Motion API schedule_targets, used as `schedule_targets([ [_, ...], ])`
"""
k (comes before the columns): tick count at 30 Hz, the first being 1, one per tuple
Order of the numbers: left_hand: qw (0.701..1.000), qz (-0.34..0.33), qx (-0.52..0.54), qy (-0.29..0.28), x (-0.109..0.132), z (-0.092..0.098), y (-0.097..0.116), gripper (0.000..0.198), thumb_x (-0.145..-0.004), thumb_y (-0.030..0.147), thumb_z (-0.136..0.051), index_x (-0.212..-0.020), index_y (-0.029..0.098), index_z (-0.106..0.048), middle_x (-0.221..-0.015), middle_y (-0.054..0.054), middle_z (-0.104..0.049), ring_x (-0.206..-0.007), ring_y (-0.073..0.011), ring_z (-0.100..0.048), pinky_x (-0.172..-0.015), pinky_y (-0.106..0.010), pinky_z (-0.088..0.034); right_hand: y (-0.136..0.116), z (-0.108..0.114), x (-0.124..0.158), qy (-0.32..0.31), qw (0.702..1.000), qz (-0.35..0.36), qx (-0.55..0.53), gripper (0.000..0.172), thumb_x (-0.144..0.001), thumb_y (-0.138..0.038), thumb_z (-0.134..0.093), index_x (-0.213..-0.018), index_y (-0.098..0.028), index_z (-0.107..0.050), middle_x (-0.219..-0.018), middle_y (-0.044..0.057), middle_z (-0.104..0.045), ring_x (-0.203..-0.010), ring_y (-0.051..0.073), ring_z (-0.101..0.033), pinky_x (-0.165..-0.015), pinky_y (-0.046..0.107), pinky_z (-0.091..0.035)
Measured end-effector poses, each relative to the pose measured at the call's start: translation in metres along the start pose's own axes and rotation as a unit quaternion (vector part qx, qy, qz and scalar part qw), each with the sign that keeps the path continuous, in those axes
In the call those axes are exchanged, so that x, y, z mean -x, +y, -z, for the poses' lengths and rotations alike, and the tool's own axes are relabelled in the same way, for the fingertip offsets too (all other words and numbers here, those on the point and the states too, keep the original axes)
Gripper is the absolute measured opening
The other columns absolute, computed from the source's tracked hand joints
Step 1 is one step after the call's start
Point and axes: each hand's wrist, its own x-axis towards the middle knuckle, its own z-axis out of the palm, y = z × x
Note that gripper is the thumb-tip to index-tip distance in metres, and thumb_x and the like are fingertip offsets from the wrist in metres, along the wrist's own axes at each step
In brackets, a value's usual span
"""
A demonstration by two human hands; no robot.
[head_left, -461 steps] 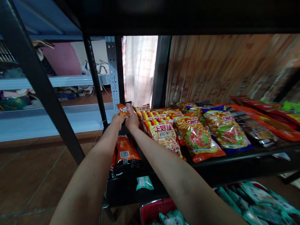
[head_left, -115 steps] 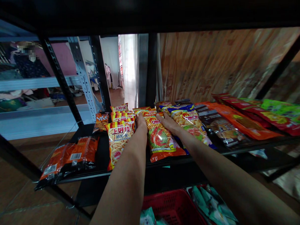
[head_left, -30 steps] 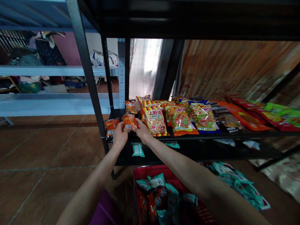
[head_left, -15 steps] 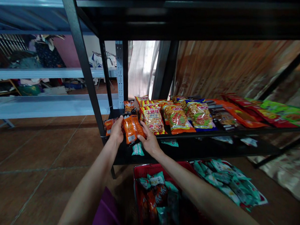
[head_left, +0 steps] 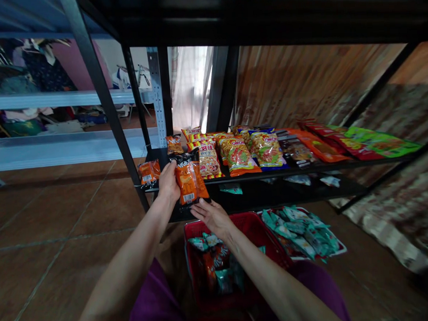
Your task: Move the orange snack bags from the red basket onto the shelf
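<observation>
My left hand (head_left: 168,181) grips an orange snack packet (head_left: 190,183) with a black top, held upright in front of the black shelf (head_left: 306,168). My right hand (head_left: 212,216) is below the packet with its fingers stretched out, just under the bottom edge. Another orange packet (head_left: 149,173) lies at the shelf's left front corner. Behind stand rows of yellow prawn cracker bags (head_left: 207,161) and red-green snack bags (head_left: 238,155).
A red basket (head_left: 267,234) with teal and orange packets sits on the floor below my arms. A pile of teal packets (head_left: 298,232) lies to its right. Black shelf posts (head_left: 101,99) rise at left; brown tiled floor spreads to the left.
I have drawn the orange packet off the shelf toward me. My right hand has let go of it and dropped below it. The view has pulled back and down.
</observation>
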Motion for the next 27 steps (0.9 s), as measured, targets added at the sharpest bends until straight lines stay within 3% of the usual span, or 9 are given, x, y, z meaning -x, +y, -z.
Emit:
schedule_targets([
  [9,0.999,0.008,-0.031,0.003,0.035,-0.015,-0.008,0.012,-0.068,0.021,-0.071,-0.071,0.016,-0.061,-0.063,0.002,-0.063,-0.053,-0.0089,-0.056,-0.056,-0.021,-0.044,-0.002,0.008,0.024,0.075,0.995,0.034,-0.056,0.041,-0.04,-0.024,-0.091,-0.057,-0.017,-0.054,-0.058,-0.002,-0.067,-0.055,0.011,-0.064,-0.062,0.025,-0.056],
  [18,0.994,0.045,-0.095,0.014,0.046,-0.022,-0.006,0.01,-0.064,0.016,-0.071,-0.069,0.015,-0.063,-0.064,0.0,-0.064,-0.054,-0.0093,-0.057,-0.057,-0.022,-0.042,-0.007,0.027,0.05,0.083,0.991,0.05,-0.088,0.041,-0.044,-0.022,-0.091,-0.057,-0.018,-0.052,-0.06,-0.004,-0.067,-0.054,0.009,-0.061,-0.055,0.021,-0.052],
  [21,0.987,0.047,-0.15,0.004,0.046,-0.023,-0.003,0.014,-0.061,0.016,-0.074,-0.066,0.015,-0.061,-0.063,0.0,-0.063,-0.052,-0.0093,-0.056,-0.057,-0.023,-0.042,-0.011,0.031,0.055,0.082,0.991,0.042,-0.092,0.037,-0.047,-0.023,-0.09,-0.062,-0.019,-0.056,-0.064,-0.004,-0.068,-0.057,0.008,-0.062,-0.058,0.02,-0.052],
  [27,0.983,0.0,-0.183,0.032,0.045,-0.027,-0.003,0.017,-0.064,0.018,-0.074,-0.063,0.015,-0.058,-0.058,0.002,-0.059,-0.049,-0.0082,-0.054,-0.056,-0.022,-0.04,-0.012,0.022,0.065,0.066,0.994,0.043,-0.08,0.031,-0.055,-0.03,-0.086,-0.066,-0.021,-0.058,-0.069,-0.004,-0.068,-0.068,0.011,-0.064,-0.08,0.031,-0.054],
])
